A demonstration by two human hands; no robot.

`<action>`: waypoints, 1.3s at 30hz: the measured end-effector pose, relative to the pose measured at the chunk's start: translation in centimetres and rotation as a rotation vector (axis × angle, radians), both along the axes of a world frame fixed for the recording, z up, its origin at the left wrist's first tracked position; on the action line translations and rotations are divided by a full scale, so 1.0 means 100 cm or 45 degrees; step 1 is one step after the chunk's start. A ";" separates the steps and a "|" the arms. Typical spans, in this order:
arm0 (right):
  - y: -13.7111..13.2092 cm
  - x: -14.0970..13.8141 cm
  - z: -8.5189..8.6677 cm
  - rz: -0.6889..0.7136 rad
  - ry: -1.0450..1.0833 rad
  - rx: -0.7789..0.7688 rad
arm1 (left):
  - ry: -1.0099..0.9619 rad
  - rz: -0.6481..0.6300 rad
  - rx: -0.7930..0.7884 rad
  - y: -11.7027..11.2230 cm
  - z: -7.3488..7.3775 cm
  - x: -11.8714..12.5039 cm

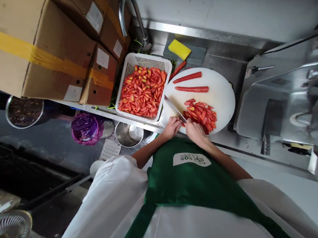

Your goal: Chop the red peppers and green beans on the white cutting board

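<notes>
Head: carrot pieces [202, 115] (orange-red)

Hands [195, 131] and knife [174, 107] share a board [224, 96] with 2 long carrots [192, 89].

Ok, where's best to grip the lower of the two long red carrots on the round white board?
Grip the lower long red carrot by its thicker right end, probably from above and the right: it lies crosswise, narrows leftward, and the round white board shows beyond that end.
</notes>
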State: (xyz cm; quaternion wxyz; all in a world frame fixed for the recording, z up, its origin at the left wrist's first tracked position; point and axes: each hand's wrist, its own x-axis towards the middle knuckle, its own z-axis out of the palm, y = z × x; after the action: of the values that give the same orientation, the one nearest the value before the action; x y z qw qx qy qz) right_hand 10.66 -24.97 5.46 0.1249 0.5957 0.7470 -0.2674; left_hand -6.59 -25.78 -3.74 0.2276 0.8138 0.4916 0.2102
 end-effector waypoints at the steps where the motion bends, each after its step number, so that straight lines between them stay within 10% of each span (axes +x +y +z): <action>1: 0.004 -0.001 -0.001 -0.005 0.011 0.000 | -0.022 -0.002 0.003 0.000 0.000 -0.003; 29: 0.021 0.006 -0.010 -0.134 0.107 -0.051 | 0.052 -0.021 0.089 0.012 -0.004 -0.011; 36: 0.003 0.017 0.001 -0.176 0.031 0.014 | -0.111 0.351 0.225 0.019 0.001 -0.004; 39: 0.001 -0.003 0.004 -0.136 0.048 0.029 | -0.095 0.262 0.183 0.014 -0.001 -0.004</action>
State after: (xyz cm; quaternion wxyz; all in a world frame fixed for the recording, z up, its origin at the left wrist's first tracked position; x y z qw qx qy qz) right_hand 10.34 -24.88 5.84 0.0896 0.6308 0.7194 -0.2765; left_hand -6.96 -24.34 -3.80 0.1642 0.7648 0.5475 0.2972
